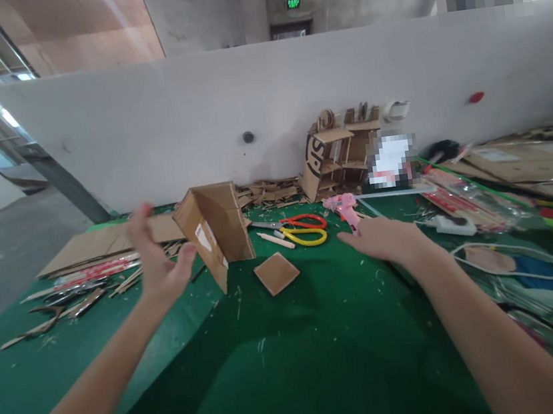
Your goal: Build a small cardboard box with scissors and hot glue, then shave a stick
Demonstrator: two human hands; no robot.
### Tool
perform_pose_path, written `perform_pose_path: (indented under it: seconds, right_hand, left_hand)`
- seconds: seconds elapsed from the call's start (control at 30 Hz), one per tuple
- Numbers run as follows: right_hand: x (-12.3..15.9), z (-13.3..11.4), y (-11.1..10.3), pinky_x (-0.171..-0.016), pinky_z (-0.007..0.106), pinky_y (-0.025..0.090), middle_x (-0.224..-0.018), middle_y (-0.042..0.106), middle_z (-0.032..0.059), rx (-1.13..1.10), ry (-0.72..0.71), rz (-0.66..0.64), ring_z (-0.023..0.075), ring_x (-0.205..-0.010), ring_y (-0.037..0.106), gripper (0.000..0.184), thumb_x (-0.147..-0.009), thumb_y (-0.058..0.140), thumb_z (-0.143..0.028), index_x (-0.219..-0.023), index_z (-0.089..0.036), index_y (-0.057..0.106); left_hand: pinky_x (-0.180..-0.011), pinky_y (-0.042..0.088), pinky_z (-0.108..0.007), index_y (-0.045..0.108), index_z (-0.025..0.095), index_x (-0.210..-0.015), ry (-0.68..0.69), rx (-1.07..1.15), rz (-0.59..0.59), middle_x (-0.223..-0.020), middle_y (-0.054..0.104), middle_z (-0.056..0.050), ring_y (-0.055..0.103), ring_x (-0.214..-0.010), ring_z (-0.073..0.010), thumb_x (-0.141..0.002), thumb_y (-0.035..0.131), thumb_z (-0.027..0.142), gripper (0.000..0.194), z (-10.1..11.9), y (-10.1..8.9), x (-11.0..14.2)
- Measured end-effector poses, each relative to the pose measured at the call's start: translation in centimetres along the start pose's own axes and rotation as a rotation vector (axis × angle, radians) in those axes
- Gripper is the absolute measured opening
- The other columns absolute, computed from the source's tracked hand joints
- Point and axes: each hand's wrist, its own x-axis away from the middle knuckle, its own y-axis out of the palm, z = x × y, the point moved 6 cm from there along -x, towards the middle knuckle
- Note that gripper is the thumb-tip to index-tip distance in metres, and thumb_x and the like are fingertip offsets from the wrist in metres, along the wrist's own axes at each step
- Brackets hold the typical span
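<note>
My left hand (156,258) is raised beside a folded cardboard piece (216,231) that stands on the green table (296,366); the thumb touches its left panel and the fingers are spread. My right hand (384,237) reaches forward, palm down, with its fingertips right at a pink glue gun (344,207). I cannot tell whether it grips the gun. A small square of cardboard (276,273) lies flat between my hands. Yellow and red scissors (302,229) lie just behind the square, with a pencil-like stick (275,240) beside them.
A small cardboard shelf model (338,156) stands against the white wall at the back. Flat cardboard sheets (104,241), sticks and pliers (66,303) lie at the left. Packs of sticks (462,201), cables (525,264) and more cardboard crowd the right side.
</note>
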Motion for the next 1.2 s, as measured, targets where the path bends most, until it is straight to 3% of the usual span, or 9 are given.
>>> perform_pose_path:
  seconds: [0.07, 0.1, 0.27, 0.4, 0.57, 0.7, 0.83, 0.97, 1.2]
  right_hand:
    - [-0.7, 2.4, -1.1, -0.073, 0.047, 0.046, -0.102, 0.066, 0.0195, -0.030, 0.138, 0.053, 0.0358, -0.091, 0.064, 0.061, -0.082, 0.038, -0.069, -0.097, -0.016, 0.067]
    - [-1.3, 3.2, -1.4, -0.073, 0.046, 0.046, -0.102, 0.066, 0.0212, -0.050, 0.187, 0.075, 0.0360, -0.090, 0.064, 0.065, -0.081, 0.038, -0.071, -0.097, -0.015, 0.067]
    - [-5.2, 3.0, 0.0, -0.080, 0.046, 0.046, -0.115, 0.061, 0.0235, -0.107, 0.135, 0.162, 0.0390, -0.105, 0.058, 0.066, -0.082, 0.040, -0.068, -0.109, -0.012, 0.064]
    - [-5.9, 1.9, 1.7, -0.081, 0.045, 0.045, -0.105, 0.063, 0.0211, -0.128, 0.123, 0.221, 0.0349, -0.104, 0.059, 0.048, -0.094, 0.029, -0.042, -0.110, -0.010, 0.061]
    - [-4.3, 1.6, 0.1, -0.079, 0.038, 0.045, -0.108, 0.060, 0.0250, -0.266, 0.130, 0.427, 0.0302, -0.097, 0.061, 0.042, -0.093, 0.033, -0.035, -0.115, -0.004, 0.051]
    - [-2.0, 0.5, -1.6, -0.070, 0.032, 0.046, -0.098, 0.063, 0.0150, -0.652, 0.015, 0.587, 0.0228, -0.082, 0.061, 0.038, -0.082, 0.048, -0.033, -0.114, -0.011, 0.051]
    - [0.3, -2.2, -0.4, -0.057, 0.028, 0.047, -0.065, 0.060, -0.0001, -1.055, -0.163, 0.356, 0.0157, -0.056, 0.057, 0.037, -0.078, 0.050, -0.032, -0.109, -0.014, 0.057]
    - [2.4, -4.8, 2.3, -0.045, 0.025, 0.040, -0.042, 0.047, -0.0050, -0.966, -0.266, 0.046, 0.0125, -0.039, 0.047, 0.032, -0.079, 0.055, -0.045, -0.082, -0.015, 0.065]
    - [4.1, -6.6, 4.5, -0.039, 0.022, 0.037, -0.043, 0.045, -0.0059, -0.799, -0.340, -0.195, 0.0109, -0.038, 0.047, 0.043, -0.084, 0.049, -0.059, -0.075, -0.019, 0.063]
  left_hand:
    - [-0.112, 0.027, -0.053, 0.038, 0.028, -0.137, 0.328, -0.285, 0.187, -0.139, 0.040, -0.002, 0.032, -0.132, -0.0344, -0.073, 0.071, 0.039, 0.073, 4.7, -2.0, -0.2]
    - [-0.107, 0.034, -0.050, 0.043, 0.031, -0.133, 0.403, -0.355, 0.127, -0.130, 0.049, -0.002, 0.041, -0.125, -0.0313, -0.075, 0.070, 0.033, 0.064, 6.5, -1.5, 0.1]
    - [-0.089, 0.048, -0.042, 0.053, 0.023, -0.124, 0.429, -0.514, -0.701, -0.116, 0.064, -0.007, 0.059, -0.105, -0.0246, -0.091, 0.049, 0.024, 0.034, 9.3, 7.7, 6.7]
    - [-0.104, 0.039, -0.049, 0.049, 0.013, -0.133, 0.252, -0.571, -0.971, -0.142, 0.049, -0.015, 0.044, -0.131, -0.0316, -0.094, 0.041, 0.045, 0.052, 7.8, 11.9, 11.2]
    - [-0.105, 0.034, -0.055, 0.036, 0.014, -0.144, 0.116, -0.484, -1.025, -0.146, 0.044, -0.014, 0.041, -0.134, -0.0329, -0.094, 0.027, 0.057, 0.066, 8.3, 11.6, 12.3]
    - [-0.103, 0.037, -0.055, 0.026, 0.013, -0.149, 0.159, -0.440, -0.978, -0.149, 0.037, -0.019, 0.038, -0.134, -0.0368, -0.091, 0.034, 0.060, 0.074, 9.8, 11.3, 12.4]
    - [-0.107, 0.032, -0.054, 0.050, 0.013, -0.133, 0.158, -0.480, -0.941, -0.137, 0.052, -0.017, 0.042, -0.130, -0.0364, -0.090, 0.033, 0.061, 0.067, 9.6, 11.1, 12.9]
    - [-0.107, 0.030, -0.053, 0.043, 0.010, -0.140, 0.128, -0.477, -1.013, -0.143, 0.047, -0.015, 0.040, -0.133, -0.0342, -0.091, 0.026, 0.063, 0.074, 9.3, 11.1, 13.8]
    - [-0.091, 0.040, -0.050, 0.047, 0.014, -0.139, 0.093, -0.521, -1.013, -0.139, 0.053, -0.012, 0.049, -0.116, -0.0329, -0.092, 0.023, 0.063, 0.072, 9.5, 10.8, 13.4]
